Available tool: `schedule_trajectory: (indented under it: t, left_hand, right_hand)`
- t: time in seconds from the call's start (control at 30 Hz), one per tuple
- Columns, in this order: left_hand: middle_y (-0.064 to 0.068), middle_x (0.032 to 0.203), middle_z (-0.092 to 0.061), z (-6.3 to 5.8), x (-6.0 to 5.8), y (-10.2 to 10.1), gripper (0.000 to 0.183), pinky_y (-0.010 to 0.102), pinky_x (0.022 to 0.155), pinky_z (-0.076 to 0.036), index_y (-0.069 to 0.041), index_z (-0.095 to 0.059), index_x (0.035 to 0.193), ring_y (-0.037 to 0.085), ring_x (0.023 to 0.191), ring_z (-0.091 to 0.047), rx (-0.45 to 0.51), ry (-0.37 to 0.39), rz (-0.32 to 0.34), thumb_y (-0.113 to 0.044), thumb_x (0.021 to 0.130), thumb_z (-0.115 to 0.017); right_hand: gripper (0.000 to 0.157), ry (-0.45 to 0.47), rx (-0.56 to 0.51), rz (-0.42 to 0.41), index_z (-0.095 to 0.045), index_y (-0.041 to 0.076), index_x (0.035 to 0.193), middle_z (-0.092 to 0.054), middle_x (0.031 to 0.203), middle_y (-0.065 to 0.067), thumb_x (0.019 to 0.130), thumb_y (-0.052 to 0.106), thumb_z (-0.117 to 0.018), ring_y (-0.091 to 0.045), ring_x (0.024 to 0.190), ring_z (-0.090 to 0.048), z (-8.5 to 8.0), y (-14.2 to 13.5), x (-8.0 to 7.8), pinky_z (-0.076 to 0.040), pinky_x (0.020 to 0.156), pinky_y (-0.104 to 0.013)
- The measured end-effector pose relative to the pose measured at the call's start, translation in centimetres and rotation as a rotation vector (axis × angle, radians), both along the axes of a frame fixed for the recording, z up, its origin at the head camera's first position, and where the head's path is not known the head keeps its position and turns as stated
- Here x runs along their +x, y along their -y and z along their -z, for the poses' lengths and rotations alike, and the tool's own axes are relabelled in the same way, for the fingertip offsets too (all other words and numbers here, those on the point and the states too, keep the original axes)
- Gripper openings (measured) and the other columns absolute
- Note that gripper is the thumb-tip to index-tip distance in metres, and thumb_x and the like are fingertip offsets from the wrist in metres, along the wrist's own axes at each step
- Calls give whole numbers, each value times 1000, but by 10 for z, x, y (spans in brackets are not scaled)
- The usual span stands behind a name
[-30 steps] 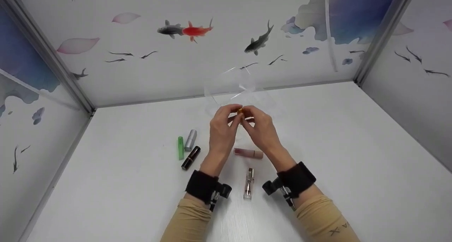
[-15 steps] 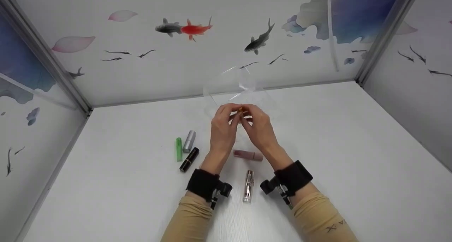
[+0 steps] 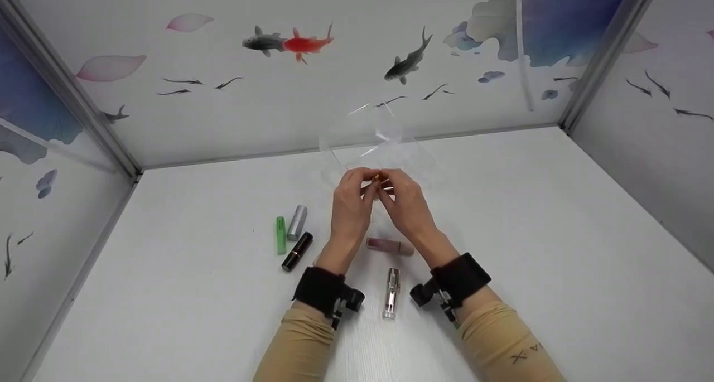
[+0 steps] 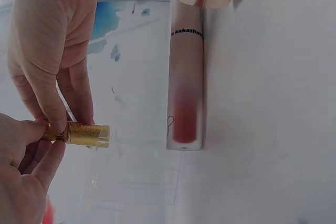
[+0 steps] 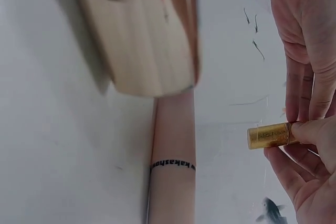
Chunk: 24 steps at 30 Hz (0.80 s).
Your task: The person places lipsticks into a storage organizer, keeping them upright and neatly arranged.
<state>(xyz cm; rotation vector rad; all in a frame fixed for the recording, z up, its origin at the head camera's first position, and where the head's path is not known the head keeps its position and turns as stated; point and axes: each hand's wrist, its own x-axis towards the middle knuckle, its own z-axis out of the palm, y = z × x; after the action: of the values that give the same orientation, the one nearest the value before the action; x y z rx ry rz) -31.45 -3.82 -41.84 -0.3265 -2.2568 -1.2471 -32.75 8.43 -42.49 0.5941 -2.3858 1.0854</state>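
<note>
A short gold lipstick tube (image 4: 86, 135) is pinched between the fingertips of both hands above the table. My left hand (image 3: 351, 206) and my right hand (image 3: 406, 203) meet at it in the head view, where they hide most of it. In the right wrist view, one gold end of the tube (image 5: 268, 136) sticks out past the fingers. Below the hands lies a pink lip gloss tube (image 3: 389, 246) with lettering. Nearer to me, a shiny rose-gold and clear tube (image 3: 391, 294) lies lengthwise between the forearms.
To the left lie a green tube (image 3: 280, 235), a silver tube (image 3: 297, 222) and a black tube (image 3: 297, 251) with gold bands. Just beyond the hands stands a clear plastic holder (image 3: 385, 134), hard to make out. Printed panels (image 3: 223, 109) wall in the white table (image 3: 184, 270).
Both hands keep their hold on the gold tube and have sunk slightly over the last half second. The head view has shifted a little; the tubes on the table look unmoved.
</note>
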Motion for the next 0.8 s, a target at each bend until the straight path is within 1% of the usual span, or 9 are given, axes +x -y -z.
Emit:
schedule_trajectory:
  t: [0.13,0.3,0.43,0.6,0.8]
  left_hand:
    - [8,109,-68,3,-2,1,15,19,86,-58,-7,-69,109,18,104,-68,-1,5,-7,-8,94,-68]
    - [8,106,-68,7,-2,3,15,20,85,-58,-7,-68,107,18,101,-69,-14,26,-19,-9,93,-69]
    - [7,103,-70,10,-4,4,14,24,86,-58,-8,-69,106,18,99,-70,-76,-2,-42,-10,92,-70]
    - [5,99,-74,12,-5,5,14,29,84,-58,-9,-70,102,17,94,-72,-143,-47,-82,-13,89,-73]
    - [4,95,-76,13,-5,5,11,30,80,-58,-10,-71,99,18,91,-73,-197,-45,-100,-13,89,-73]
  right_hand:
    - [25,-6,7,-17,-63,1,121,-69,113,-16,96,3,-63,-27,100,-71,3,0,-2,-60,85,-35]
    - [24,-8,37,-7,-65,3,119,-72,111,-14,95,3,-65,-25,98,-72,6,0,-3,-60,86,-36]
    - [22,-25,64,8,-65,4,115,-73,106,-13,93,4,-68,-25,96,-71,7,-1,-3,-59,84,-39]
    - [20,-67,130,31,-65,5,112,-72,102,-13,92,7,-70,-29,96,-67,8,-3,-4,-56,85,-43]
    - [19,-70,166,54,-65,6,109,-74,102,-12,92,11,-71,-31,97,-66,12,-5,-6,-55,85,-44]
